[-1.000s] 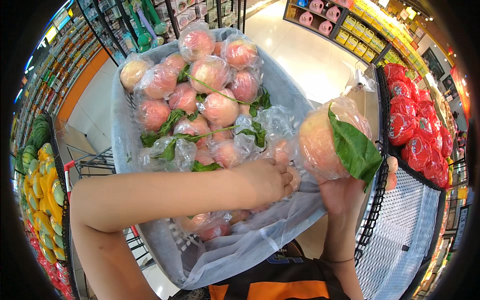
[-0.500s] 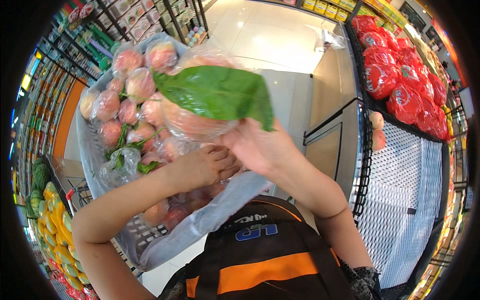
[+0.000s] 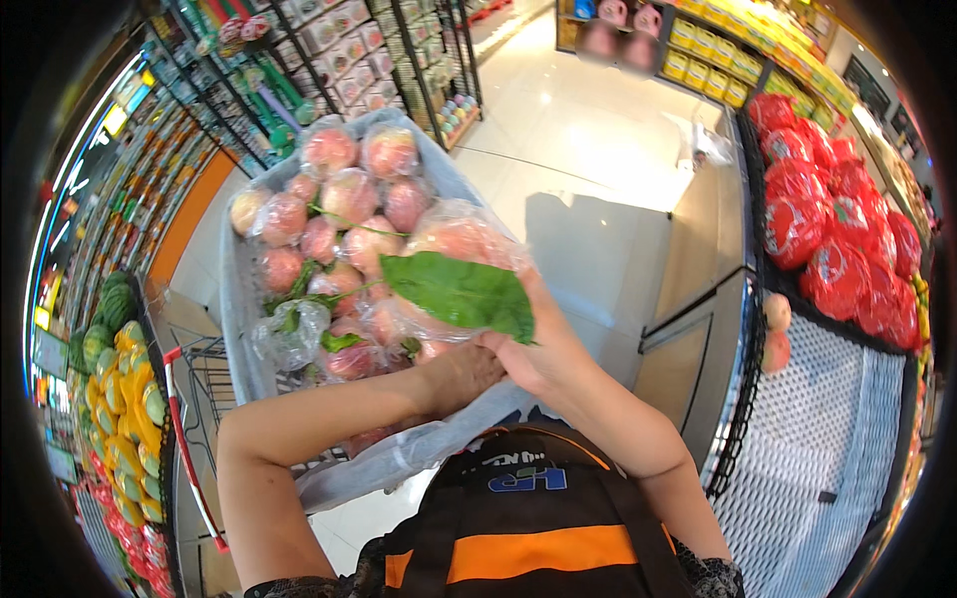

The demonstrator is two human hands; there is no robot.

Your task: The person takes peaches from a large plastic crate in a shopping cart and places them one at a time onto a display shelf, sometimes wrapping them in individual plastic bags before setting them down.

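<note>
A large peach (image 3: 467,235) in clear plastic wrap is in my right hand (image 3: 528,361), whose fingers run along its right side and underneath. A big green leaf (image 3: 461,295) lies across the front of the peach and covers part of the grip. My left hand (image 3: 467,377) is closed just below, its curled fingers against my right hand; what they hold, if anything, is hidden. Both hands are over the near side of a crate (image 3: 239,329) with a pale liner, filled with several wrapped peaches (image 3: 351,194) and some loose leaves (image 3: 299,289).
To the right stands a display with red-wrapped round packages (image 3: 797,214), two bare peaches (image 3: 777,334) and a white woven mat (image 3: 807,439). A shopping cart's red handle (image 3: 189,448) is at the left, beside yellow melons (image 3: 122,399) and watermelons (image 3: 118,309). Shelves line the back.
The crate sits further right in the view. The held peach and leaf are lower, and my hands have come closer together, the left fingers now tucked beside the right hand.
</note>
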